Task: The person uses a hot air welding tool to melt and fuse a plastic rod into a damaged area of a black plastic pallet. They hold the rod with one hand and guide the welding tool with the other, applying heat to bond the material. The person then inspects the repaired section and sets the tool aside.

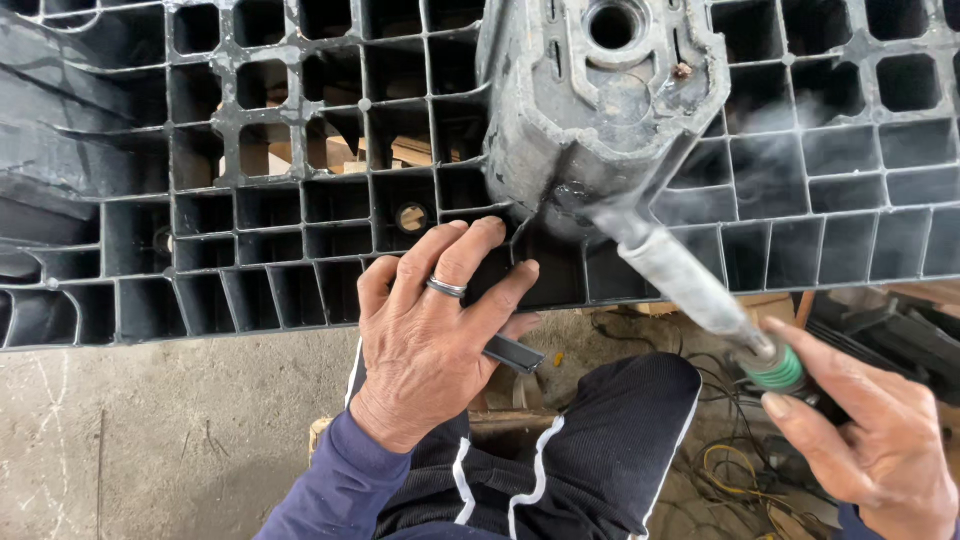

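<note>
A black plastic pallet (250,200) with a grid of ribs lies upside down before me, one grey scuffed foot block (600,90) standing up from it. My left hand (430,330), a ring on one finger, presses a black plastic strip (515,353) against the pallet's near edge below the foot. My right hand (870,440) grips a soldering-type hot iron (690,290) with a grey shaft and green collar. Its tip touches the base of the foot, where thin smoke (780,120) rises.
Concrete floor (150,430) lies at lower left. My dark trousers with white stripes (560,460) fill the bottom middle. Tangled wires (730,470) lie on the ground at lower right, and black plastic parts (900,330) sit at right. Wood pieces (330,150) show through the grid.
</note>
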